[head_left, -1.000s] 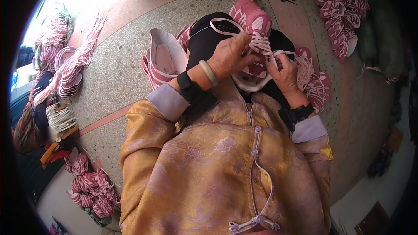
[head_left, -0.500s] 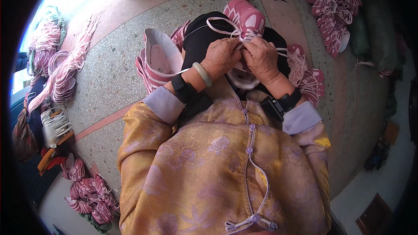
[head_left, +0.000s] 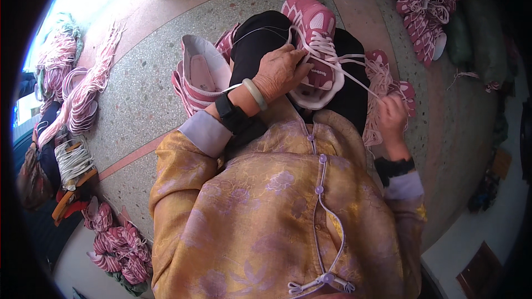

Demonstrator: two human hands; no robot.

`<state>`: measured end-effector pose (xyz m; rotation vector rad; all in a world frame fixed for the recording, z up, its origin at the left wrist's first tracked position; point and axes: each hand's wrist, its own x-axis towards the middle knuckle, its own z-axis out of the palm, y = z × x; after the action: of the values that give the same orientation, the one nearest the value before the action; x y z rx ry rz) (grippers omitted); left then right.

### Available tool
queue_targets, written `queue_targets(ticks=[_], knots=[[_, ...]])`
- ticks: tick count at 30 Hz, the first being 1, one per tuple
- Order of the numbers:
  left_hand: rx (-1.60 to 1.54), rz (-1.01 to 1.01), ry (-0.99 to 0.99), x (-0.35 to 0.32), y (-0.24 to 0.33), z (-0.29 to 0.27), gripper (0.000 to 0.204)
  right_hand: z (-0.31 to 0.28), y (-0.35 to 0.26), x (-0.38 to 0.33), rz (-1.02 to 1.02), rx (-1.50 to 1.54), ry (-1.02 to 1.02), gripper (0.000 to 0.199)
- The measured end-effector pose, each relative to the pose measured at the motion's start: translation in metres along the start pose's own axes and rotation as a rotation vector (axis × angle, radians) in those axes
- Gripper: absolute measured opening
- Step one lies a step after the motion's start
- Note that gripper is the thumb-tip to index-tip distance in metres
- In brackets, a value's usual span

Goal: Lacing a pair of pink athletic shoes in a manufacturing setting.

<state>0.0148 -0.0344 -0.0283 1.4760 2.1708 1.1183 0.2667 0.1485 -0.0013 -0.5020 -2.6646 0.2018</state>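
A pink sneaker [head_left: 323, 21] with white trim rests between my black-trousered knees, its toe pointing away and its opening toward me. White shoelace [head_left: 323, 43] criss-crosses its upper, and the tongue lies exposed below. My left hand [head_left: 280, 72] is curled at the shoe's left side, thumb and fingers closing on lace by the eyelets; the fingertips are partly hidden. A lace strand stretches from the shoe to my right hand [head_left: 392, 119], which pinches it out to the right, beside my knee. Another lace length lies over my right thigh.
Pink unsewn shoe uppers [head_left: 200, 75] stand stacked left of my knee. Bundled pink uppers [head_left: 424, 16] lie at the far right, with more laces [head_left: 382, 86] by my right knee. Pink laces [head_left: 91, 86] and a wound white lace holder [head_left: 73, 160] are on the left.
My right hand has moved away from the shoe, to the right and nearer me, drawing a lace strand out taut. My left hand has stayed by the shoe, whose tongue now shows.
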Motion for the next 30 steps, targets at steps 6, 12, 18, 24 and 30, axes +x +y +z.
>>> queue_targets(ticks=[6, 12, 18, 24, 30], knots=[[-0.006, 0.049, 0.062, 0.008, 0.0, -0.006, 0.025, -0.009, 0.042, -0.081, 0.442, 0.283, -0.163, 0.005], [0.367, 0.095, 0.068, 0.032, -0.021, -0.014, 0.029, 0.011, 0.002, -0.014, 0.071, 0.135, -0.243, 0.018], [0.473, 0.065, -0.12, 0.043, -0.031, -0.015, 0.025, 0.042, -0.019, 0.029, 0.055, 0.45, -0.08, 0.03], [0.404, 0.132, -0.159, 0.044, -0.039, -0.019, 0.02, 0.065, -0.029, 0.044, 0.004, 0.522, -0.106, 0.031], [-0.801, -0.335, -0.354, 0.052, -0.015, -0.046, 0.034, 0.054, -0.038, 0.046, 0.149, 0.761, -0.114, 0.019]])
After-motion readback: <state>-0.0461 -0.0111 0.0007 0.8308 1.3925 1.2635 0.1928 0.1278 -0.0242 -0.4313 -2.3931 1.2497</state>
